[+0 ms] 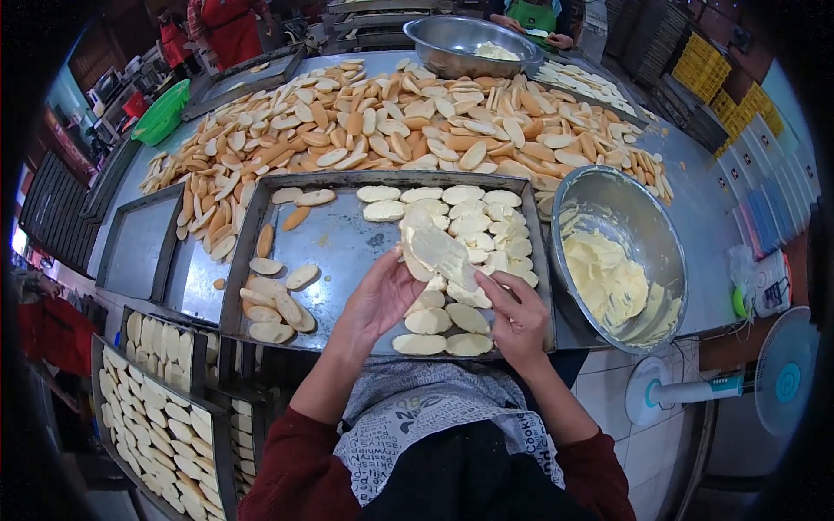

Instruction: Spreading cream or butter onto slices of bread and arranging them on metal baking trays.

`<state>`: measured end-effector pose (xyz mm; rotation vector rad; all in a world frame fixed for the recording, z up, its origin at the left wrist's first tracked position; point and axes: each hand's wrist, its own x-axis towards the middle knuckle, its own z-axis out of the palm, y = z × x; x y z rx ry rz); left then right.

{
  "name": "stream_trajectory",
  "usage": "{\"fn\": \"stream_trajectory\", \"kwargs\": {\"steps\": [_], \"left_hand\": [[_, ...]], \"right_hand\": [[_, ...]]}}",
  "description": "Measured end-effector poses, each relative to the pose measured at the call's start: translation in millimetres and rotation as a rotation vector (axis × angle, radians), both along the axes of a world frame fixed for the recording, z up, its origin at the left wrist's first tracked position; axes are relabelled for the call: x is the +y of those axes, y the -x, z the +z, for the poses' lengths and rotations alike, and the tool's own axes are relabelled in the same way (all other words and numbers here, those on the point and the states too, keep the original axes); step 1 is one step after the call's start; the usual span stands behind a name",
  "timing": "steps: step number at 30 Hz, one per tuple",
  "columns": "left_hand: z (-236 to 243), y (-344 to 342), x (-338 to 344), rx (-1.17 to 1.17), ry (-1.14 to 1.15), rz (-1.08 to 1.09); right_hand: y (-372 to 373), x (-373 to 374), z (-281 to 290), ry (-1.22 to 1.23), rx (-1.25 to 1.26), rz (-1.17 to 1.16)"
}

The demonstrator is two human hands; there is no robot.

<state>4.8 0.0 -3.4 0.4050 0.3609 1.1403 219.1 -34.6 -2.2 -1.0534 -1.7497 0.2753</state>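
My left hand [382,295] is closed on an oval bread slice [413,234] above the metal tray [230,295]. In my right hand [512,317] is a flat spreader [443,253] coated with pale cream, laid against that slice. The tray's right part holds several cream-topped slices [426,319]; plain slices [269,308] lie loosely on its left. Just right of the tray stands a steel bowl [673,260] with pale yellow cream [599,273] inside.
A heap of bread slices [365,130] covers the steel table [695,191]. Behind stand another bowl [434,52], a green basin [161,113] and co-workers [221,30]. Filled trays [165,425] stand at lower left, empty trays [139,252] at left, a fan [777,373] at right.
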Motion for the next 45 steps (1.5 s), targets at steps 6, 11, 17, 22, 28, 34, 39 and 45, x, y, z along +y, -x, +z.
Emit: {"fn": "stream_trajectory", "kwargs": {"steps": [6, 11, 17, 22, 28, 34, 39, 45], "left_hand": [[-3, 9, 9, 0.084, -0.097, 0.124], [8, 1, 5, 0.068, -0.102, 0.127], [6, 8, 2, 0.097, -0.101, 0.096], [2, -9, -9, 0.047, -0.036, 0.009], [6, -10, -11, 0.073, -0.032, -0.03], [1, -1, -2, 0.111, -0.081, 0.144], [3, 3, 3, 0.173, -0.145, 0.205], [-4, 5, 3, 0.296, -0.234, 0.24]], "right_hand": [[-15, -11, 17, 0.029, -0.073, -0.076], [-6, -16, 22, 0.002, -0.133, -0.05], [-16, -22, 20, -0.152, -0.255, -0.046], [-3, -1, 9, -0.209, -0.318, -0.131], [-1, 25, 11, -0.259, -0.337, -0.293], [2, -11, 31, 0.108, -0.051, -0.113], [-4, -30, 39, 0.06, -0.296, -0.065], [-7, -30, 42, 0.024, -0.31, -0.085]]}}
